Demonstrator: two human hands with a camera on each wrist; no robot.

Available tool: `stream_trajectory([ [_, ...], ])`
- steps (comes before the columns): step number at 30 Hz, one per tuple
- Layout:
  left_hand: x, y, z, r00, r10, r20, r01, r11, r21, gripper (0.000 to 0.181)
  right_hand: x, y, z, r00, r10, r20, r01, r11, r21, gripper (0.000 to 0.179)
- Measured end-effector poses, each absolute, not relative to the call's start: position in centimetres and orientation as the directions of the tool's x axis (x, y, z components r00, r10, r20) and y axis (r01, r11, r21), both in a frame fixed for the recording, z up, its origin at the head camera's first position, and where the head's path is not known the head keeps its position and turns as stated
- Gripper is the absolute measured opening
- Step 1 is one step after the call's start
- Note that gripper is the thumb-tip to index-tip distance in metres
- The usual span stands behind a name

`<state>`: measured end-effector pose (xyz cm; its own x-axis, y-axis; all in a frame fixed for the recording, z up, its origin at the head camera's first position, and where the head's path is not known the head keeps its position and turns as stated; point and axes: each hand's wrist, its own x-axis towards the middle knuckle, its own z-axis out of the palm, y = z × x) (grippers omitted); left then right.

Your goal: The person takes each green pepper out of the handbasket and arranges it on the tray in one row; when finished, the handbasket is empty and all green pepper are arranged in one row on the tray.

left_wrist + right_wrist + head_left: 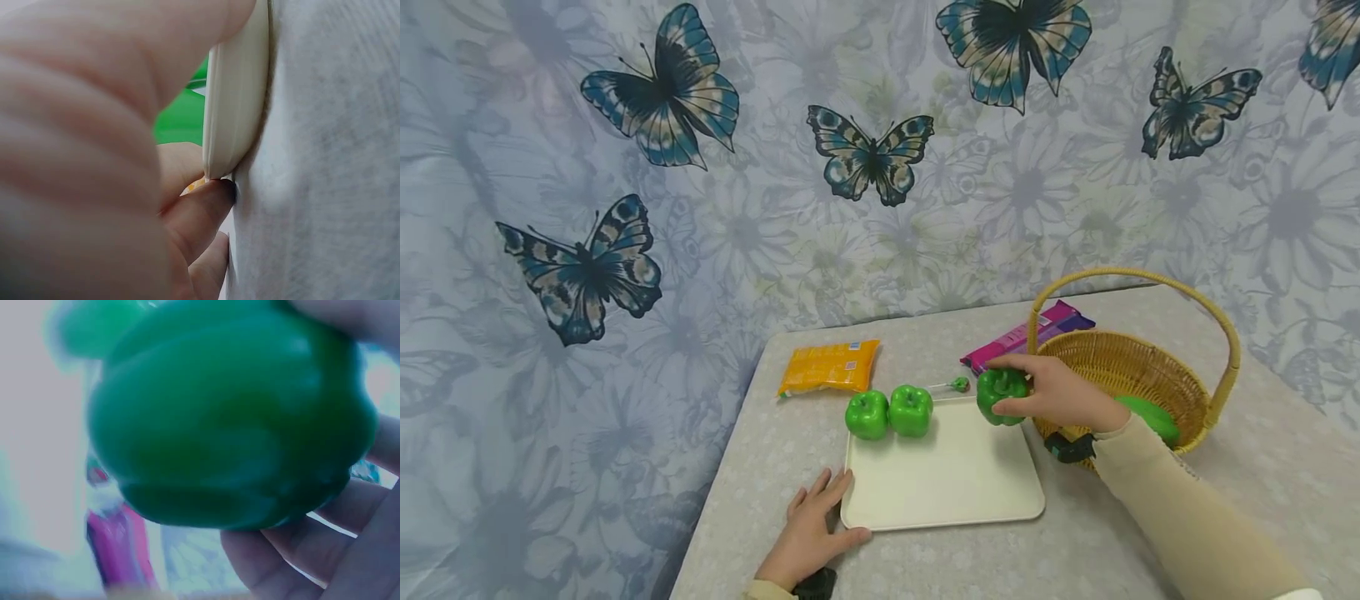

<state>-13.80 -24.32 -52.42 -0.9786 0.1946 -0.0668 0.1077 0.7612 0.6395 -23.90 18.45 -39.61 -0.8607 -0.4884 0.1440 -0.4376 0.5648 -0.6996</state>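
Observation:
In the head view my right hand (1063, 392) grips a green bell pepper (1000, 396) over the far right corner of a cream tray (947, 479). The right wrist view shows that pepper (237, 419) filling much of the picture, with fingers curled round its side. Two more green bell peppers, one (867, 415) at the tray's far left corner and another (911, 411) beside it, sit side by side. My left hand (812, 529) rests at the tray's near left corner, fingers spread; up close in the left wrist view, thumb and fingertips touch the tray's rim (234, 106).
A wicker basket (1120, 358) with a tall handle stands right of the tray, a green item (1153, 419) inside it. Behind lie an orange packet (829, 367), a purple-pink packet (1015, 340) and a small green-headed utensil (958, 384). A butterfly-patterned cloth (872, 250) hangs behind the table.

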Motion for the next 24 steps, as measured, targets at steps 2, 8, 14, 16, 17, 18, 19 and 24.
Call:
stream_trajectory([
  [2, -13.7, -24.2, -52.4, -0.978, 0.197, -0.064, 0.110, 0.757, 0.644, 0.101, -24.2, 17.1, -40.2, -0.851, -0.508, 0.133, -0.445, 0.566, -0.694, 0.072],
  [8, -13.8, -24.3, -52.6, -0.977, 0.205, -0.060, 0.119, 0.755, 0.645, 0.101, -26.0, 13.7, -42.4, -0.840, -0.528, 0.125, -0.453, 0.556, -0.697, 0.072],
  [14, -14.0, -24.3, -52.2, -0.975, 0.214, -0.062, 0.122, 0.745, 0.656, 0.101, -27.6, 12.0, -44.5, -0.854, -0.512, 0.096, -0.431, 0.591, -0.682, 0.072],
  [16, -13.9, -24.3, -52.2, -0.974, 0.218, -0.064, 0.122, 0.741, 0.660, 0.101, -27.9, 11.7, -44.9, -0.860, -0.503, 0.083, -0.420, 0.605, -0.677, 0.072],
  [17, -13.9, -24.3, -52.3, -0.974, 0.218, -0.066, 0.122, 0.744, 0.657, 0.101, -28.0, 11.6, -45.1, -0.863, -0.500, 0.077, -0.414, 0.610, -0.675, 0.072],
  [18, -14.0, -24.3, -52.4, -0.974, 0.216, -0.069, 0.119, 0.746, 0.655, 0.101, -28.0, 11.4, -45.3, -0.864, -0.498, 0.074, -0.411, 0.614, -0.674, 0.072],
  [19, -14.0, -24.4, -52.4, -0.974, 0.216, -0.073, 0.117, 0.748, 0.653, 0.102, -28.0, 11.3, -45.5, -0.865, -0.497, 0.072, -0.409, 0.615, -0.674, 0.072],
  [24, -14.0, -24.7, -52.6, -0.974, 0.213, -0.077, 0.110, 0.744, 0.659, 0.103, -28.2, 10.8, -45.9, -0.858, -0.505, 0.098, -0.432, 0.603, -0.670, 0.072],
])
